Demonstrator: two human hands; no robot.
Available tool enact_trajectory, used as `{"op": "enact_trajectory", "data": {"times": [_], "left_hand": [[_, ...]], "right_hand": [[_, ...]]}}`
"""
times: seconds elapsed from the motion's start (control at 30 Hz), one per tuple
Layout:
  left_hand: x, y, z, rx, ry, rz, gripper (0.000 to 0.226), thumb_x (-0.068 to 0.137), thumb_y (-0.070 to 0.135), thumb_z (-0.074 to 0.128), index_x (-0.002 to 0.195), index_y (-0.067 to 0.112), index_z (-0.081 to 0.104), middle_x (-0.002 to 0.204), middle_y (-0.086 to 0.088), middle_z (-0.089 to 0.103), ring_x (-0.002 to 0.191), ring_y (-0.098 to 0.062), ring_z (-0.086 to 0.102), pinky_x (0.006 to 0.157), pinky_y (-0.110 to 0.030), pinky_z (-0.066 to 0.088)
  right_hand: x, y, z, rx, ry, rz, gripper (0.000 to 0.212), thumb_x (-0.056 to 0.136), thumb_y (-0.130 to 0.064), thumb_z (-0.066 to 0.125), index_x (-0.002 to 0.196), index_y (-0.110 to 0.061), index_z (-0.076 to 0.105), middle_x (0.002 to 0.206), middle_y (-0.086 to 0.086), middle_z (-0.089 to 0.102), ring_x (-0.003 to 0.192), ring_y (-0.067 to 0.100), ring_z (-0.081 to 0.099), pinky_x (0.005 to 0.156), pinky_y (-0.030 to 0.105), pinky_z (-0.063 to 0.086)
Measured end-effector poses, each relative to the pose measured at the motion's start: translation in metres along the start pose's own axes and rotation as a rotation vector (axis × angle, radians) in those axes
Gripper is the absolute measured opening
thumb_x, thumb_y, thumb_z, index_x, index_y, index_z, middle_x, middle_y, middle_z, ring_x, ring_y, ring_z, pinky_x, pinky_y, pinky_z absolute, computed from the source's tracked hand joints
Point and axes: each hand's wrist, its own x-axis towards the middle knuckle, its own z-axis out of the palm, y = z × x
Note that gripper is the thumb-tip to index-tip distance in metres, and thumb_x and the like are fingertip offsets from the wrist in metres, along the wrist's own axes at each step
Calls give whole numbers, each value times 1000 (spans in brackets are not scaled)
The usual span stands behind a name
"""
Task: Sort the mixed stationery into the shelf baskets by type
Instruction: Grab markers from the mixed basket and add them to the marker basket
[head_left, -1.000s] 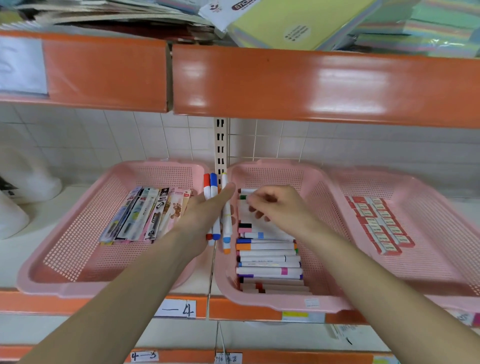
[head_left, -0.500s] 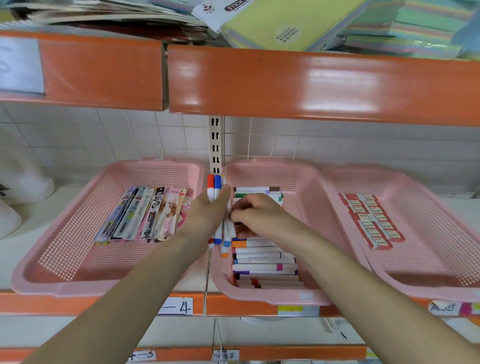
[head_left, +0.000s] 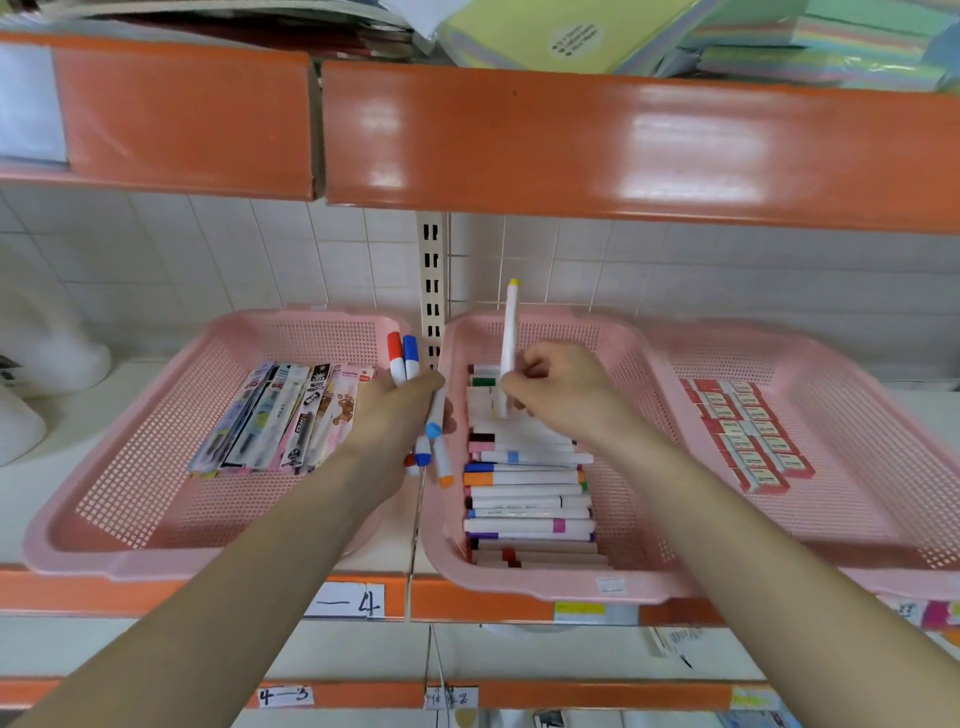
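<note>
Just over the middle basket (head_left: 597, 332), the right hand (head_left: 558, 387) pinches a white marker (head_left: 509, 338) low on its barrel, fingers curled round it. The marker stands nearly upright, with its yellow cap at the top against the tiled wall. Its lower end is just above the row of markers (head_left: 527, 499) lying in that basket. Those lie crosswise, side by side from far to near, white barrels with caps of green, blue, orange, pink, purple and brown.

The left hand (head_left: 395, 410) is at the gap between the left basket (head_left: 130, 467) and the middle one, closed in a fist around a bundle (head_left: 410, 364) of markers. A red cap and a blue cap stick out on the far side of the fist; blue, red and orange ends poke out on the near side. How many markers the bundle holds I cannot tell.

The left basket holds flat packs (head_left: 280, 415) of pens or refills, lying lengthwise in its right half. The right basket (head_left: 883, 395) holds erasers (head_left: 743, 431) in red-and-white sleeves, in columns near its left wall. All three pink baskets sit on a shelf with an orange edge (head_left: 62, 595), which bears a handwritten label (head_left: 345, 600). A slotted post (head_left: 432, 280) rises behind the gap. The upper shelf (head_left: 571, 140) carries stacked paper (head_left: 545, 36).
</note>
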Motion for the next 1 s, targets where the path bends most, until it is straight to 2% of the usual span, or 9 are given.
{"op": "enact_trajectory", "data": {"times": [0.13, 0.23, 0.37, 0.47, 0.6, 0.77, 0.87, 0.93, 1.0], "left_hand": [[5, 3, -6, -28, 2, 9, 11, 95, 13, 56, 98, 3, 57, 57, -3, 60, 45, -10, 58, 44, -22, 48], [6, 3, -8, -42, 2, 11, 9, 94, 12, 55, 96, 3, 56, 55, -2, 59, 44, -11, 57, 42, -20, 47], [7, 2, -10, -52, -16, 12, 10, 95, 13, 55, 95, 4, 57, 56, -3, 61, 46, -12, 58, 44, -21, 48], [7, 0, -10, -59, -13, 7, 11, 95, 15, 57, 97, 4, 57, 56, -3, 61, 46, -12, 59, 45, -22, 49], [6, -1, -10, -77, -27, 6, 12, 95, 15, 57, 100, 3, 57, 56, -4, 61, 46, -14, 59, 46, -24, 51], [3, 1, -6, -93, -46, 5, 9, 96, 15, 59, 98, 6, 59, 55, -3, 63, 46, -13, 60, 47, -25, 53], [1, 2, -4, -67, -66, 22, 8, 94, 14, 60, 89, 8, 60, 58, -4, 63, 48, -14, 60, 50, -27, 54], [0, 2, -2, -49, -88, 31, 10, 94, 14, 59, 86, 7, 60, 60, -5, 63, 50, -13, 60, 52, -28, 54], [-2, 1, 2, -29, -108, 37, 11, 93, 14, 60, 85, 6, 60, 64, -8, 62, 52, -15, 59, 52, -29, 52]], "right_hand": [[14, 24, -17, -473, -163, -154, 13, 84, -20, 74, 80, -26, 63, 82, -8, 64, 62, 1, 56, 43, 9, 38], [21, 43, -13, -817, -212, -204, 9, 90, -23, 64, 97, -20, 67, 98, 5, 62, 79, 20, 60, 61, 25, 46], [24, 55, -10, -924, -199, -193, 17, 90, -22, 63, 106, -23, 69, 105, 7, 62, 87, 27, 60, 65, 27, 37], [26, 63, -10, -946, -189, -187, 21, 89, -22, 63, 109, -24, 70, 112, 7, 65, 96, 27, 62, 71, 29, 45], [27, 68, -9, -890, -195, -161, 19, 89, -24, 66, 107, -22, 70, 125, 3, 65, 110, 27, 62, 90, 37, 53], [25, 69, -10, -766, -152, -166, 16, 90, -19, 64, 104, -16, 71, 106, 6, 68, 99, 26, 63, 85, 34, 52], [15, 49, -5, -425, -45, -179, 10, 90, -17, 68, 96, -18, 75, 93, -5, 71, 86, 10, 65, 81, 23, 50], [3, 27, 0, -102, -80, -119, 10, 89, -17, 69, 84, -23, 74, 79, -11, 72, 69, -2, 64, 66, 13, 49], [-7, 8, 5, 110, -162, -32, 13, 91, -20, 67, 81, -22, 74, 76, -4, 74, 61, 0, 65, 56, 11, 47]]}}
